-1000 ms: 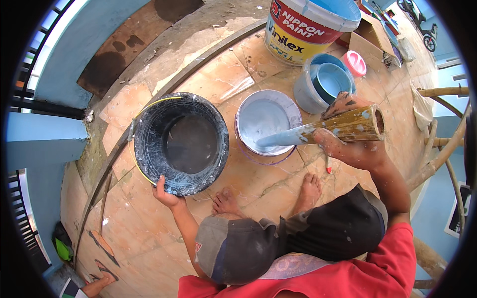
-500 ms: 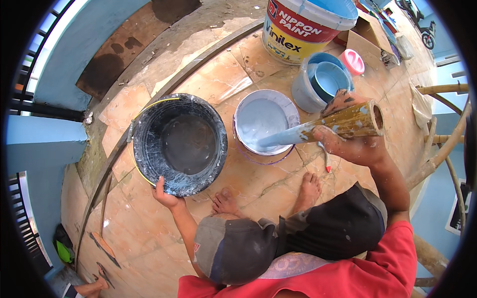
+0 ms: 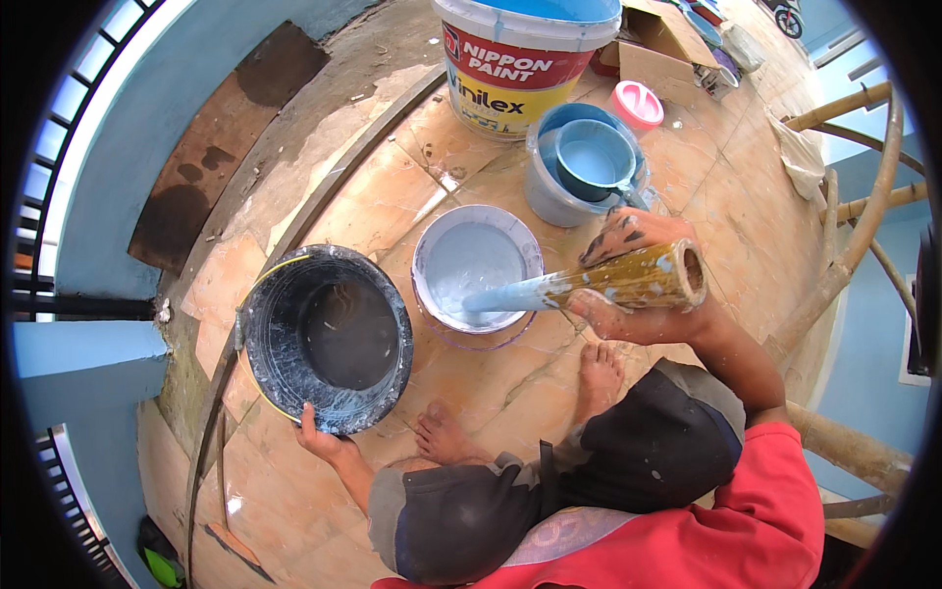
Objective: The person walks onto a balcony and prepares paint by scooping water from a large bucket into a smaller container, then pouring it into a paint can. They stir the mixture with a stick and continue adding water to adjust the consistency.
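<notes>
A black bucket (image 3: 388, 388) with a yellow wire handle and dark liquid at its bottom stands on the tiles at the left. My left hand (image 3: 329, 439) grips its near rim. In my right hand (image 3: 638, 280) is a thick hollow bamboo stick (image 3: 628, 283), held at its brown upper end. Its lower part is coated in pale blue paint and slants down into a small white bucket (image 3: 535, 260) of light blue paint. Behind that, a clear tub (image 3: 545, 196) holds a blue dipper (image 3: 594, 162) with paint in it.
A large paint pail (image 3: 510, 79) stands at the back. Beside it are a pink lid (image 3: 638, 104) and a cardboard box (image 3: 653, 64). A raised curb (image 3: 339, 182) runs along the left. Bamboo poles (image 3: 844, 270) rise at the right. My bare feet (image 3: 444, 432) are close to the buckets.
The whole view has shifted, so most things sit lower and further left. The black bucket has moved slightly nearer me relative to the white one. Both hands keep their grips.
</notes>
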Available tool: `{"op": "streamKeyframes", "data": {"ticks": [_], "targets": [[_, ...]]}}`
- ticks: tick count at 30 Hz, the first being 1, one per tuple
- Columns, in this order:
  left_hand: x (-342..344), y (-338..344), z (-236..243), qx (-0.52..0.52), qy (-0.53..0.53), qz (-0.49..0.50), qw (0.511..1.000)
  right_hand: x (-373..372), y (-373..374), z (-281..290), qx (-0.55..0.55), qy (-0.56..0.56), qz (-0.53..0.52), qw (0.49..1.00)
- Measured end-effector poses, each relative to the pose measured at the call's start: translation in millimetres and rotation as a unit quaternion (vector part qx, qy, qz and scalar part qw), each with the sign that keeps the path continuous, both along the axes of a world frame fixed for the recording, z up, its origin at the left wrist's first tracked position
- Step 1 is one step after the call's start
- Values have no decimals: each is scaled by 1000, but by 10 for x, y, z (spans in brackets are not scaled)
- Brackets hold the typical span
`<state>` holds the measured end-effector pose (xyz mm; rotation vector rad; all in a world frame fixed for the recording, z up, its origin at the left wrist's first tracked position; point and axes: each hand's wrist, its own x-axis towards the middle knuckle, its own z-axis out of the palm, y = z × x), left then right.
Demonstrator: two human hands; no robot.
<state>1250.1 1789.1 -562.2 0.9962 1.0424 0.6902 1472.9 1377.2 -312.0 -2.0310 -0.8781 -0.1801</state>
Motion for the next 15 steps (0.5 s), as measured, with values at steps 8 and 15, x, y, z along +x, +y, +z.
{"op": "streamKeyframes", "data": {"ticks": [8, 15], "targets": [[326, -255, 954, 370, 183, -48, 910, 146, 150, 42, -9, -52, 22, 998], [1610, -1298, 2103, 450, -59, -571, 684, 265, 637, 88, 29, 39, 129, 990]]}}
